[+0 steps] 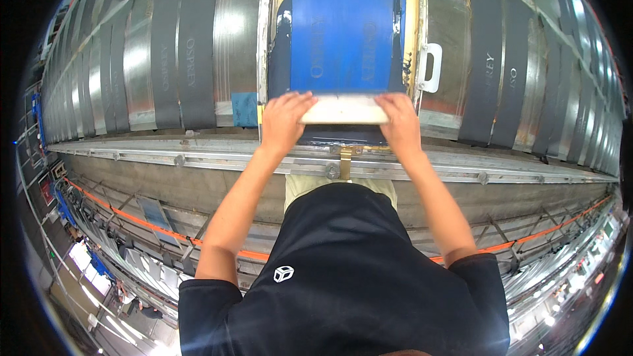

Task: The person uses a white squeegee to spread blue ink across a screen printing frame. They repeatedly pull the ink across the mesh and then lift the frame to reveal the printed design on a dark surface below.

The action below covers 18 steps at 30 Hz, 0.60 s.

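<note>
The left hand [287,117] and right hand [400,118] are gripping opposite ends of the pale squeegee [344,109], which is spanning the blue printing screen's [343,33] near end and (probably stiff, fairly light) seemingly suiting this hold.

We find the pale bar [344,109] smooth and matt, whether wood or plastic we cannot tell, and the blue panel [343,33] smooth with a soft sheen, bordered by a dark coating [283,33] that is glossy in patches. We record the worktop [231,23] as shiny metal with bright reflections, the dark grey strips [196,46] on it as matt and cloth-like, and the front rail [224,163] as dull-shining metal. We note smooth white plastic-looking material in the handle [438,69] and matt black cloth in the shirt [349,257].
</note>
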Available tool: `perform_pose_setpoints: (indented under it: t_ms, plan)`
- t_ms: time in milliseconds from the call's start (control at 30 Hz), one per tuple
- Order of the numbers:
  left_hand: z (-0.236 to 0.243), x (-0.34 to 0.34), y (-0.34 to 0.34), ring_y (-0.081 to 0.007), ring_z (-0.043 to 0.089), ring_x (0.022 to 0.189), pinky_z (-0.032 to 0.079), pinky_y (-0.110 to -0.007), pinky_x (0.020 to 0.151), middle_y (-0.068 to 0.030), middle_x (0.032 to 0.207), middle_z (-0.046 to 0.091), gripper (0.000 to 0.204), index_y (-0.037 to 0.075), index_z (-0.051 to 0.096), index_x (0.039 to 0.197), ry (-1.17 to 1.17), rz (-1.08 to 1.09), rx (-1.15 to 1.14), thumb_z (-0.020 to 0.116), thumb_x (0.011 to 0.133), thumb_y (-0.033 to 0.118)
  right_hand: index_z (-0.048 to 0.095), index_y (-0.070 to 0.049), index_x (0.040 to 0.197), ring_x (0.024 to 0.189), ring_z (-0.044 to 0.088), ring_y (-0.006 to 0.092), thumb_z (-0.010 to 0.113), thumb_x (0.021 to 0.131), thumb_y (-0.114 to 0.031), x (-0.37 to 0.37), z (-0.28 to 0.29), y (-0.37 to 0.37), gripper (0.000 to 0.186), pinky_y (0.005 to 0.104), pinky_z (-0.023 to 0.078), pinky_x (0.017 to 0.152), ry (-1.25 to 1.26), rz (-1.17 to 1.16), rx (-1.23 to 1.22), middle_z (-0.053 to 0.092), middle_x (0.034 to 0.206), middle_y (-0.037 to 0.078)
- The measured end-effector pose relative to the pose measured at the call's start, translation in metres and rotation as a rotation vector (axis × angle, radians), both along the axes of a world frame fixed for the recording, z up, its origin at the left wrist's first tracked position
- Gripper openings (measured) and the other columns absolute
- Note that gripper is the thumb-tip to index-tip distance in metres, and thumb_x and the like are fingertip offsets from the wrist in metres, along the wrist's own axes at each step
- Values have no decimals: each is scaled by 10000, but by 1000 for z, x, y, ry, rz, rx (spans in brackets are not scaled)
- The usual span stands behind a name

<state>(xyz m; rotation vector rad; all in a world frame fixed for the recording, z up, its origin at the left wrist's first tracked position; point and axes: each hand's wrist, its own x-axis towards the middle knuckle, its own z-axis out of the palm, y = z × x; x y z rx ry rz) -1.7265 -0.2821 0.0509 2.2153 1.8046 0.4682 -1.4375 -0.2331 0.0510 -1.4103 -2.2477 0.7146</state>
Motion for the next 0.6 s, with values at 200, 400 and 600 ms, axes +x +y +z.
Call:
perform_pose_setpoints:
  t_ms: [200,400,600]
  plan:
    - [-9,-17,154,-233,691,1061,544,-380,897,-17,1154,754,451,192,769,1131,-45,-5,129,687,739,-14,734,-49,1126,1136,608,353,713,701,37,-15,-23,157,435,427,505,991,25,4,189,680,1141,157]
    - [-12,-31,270,-287,711,992,576,-403,838,-35,1094,762,338,303,780,1133,-48,48,14,733,841,140,767,-65,1065,1085,632,346,759,737,-37,-26,-27,272,329,431,507,979,-48,20,202,708,1077,129]
    - [-4,-41,337,-313,726,942,576,-449,852,-93,1007,767,349,311,773,1172,105,56,-127,757,827,261,782,-94,981,974,679,386,827,738,-207,-25,-43,330,272,452,541,892,-40,-7,204,727,995,175]
